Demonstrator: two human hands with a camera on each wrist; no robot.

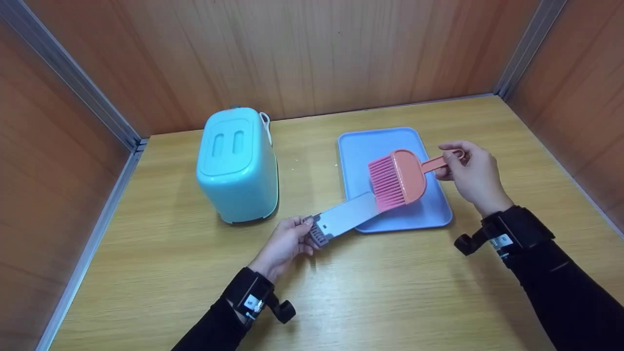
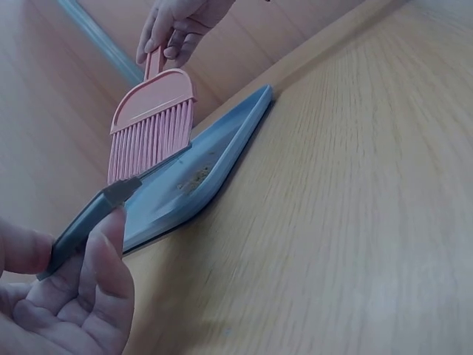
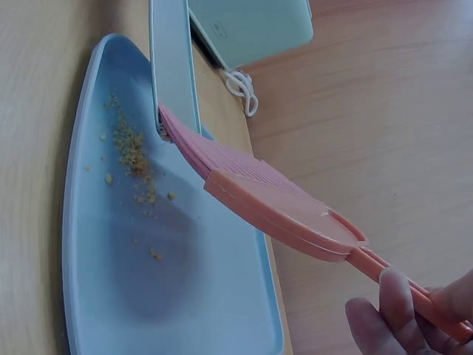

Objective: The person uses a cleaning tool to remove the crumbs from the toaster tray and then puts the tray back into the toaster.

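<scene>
The left hand (image 1: 285,243) pinches the grey dustpan (image 1: 343,218) by its comb end, its far lip resting on the blue tray (image 1: 431,209) beyond that grip. Farther off, the right hand (image 1: 468,170) grips the pink brush (image 1: 395,178) handle, bristles meeting the lip. Short, light strokes toward the pan, lip kept flat, should gather the crumbs (image 3: 133,159) cleanly.

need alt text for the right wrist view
A pink plastic hand brush, its handle held by the right hand, sweeps orange crumbs on a pale blue plastic tray toward a flat grey dustpan. A mint green lidded bin stands behind.
</scene>
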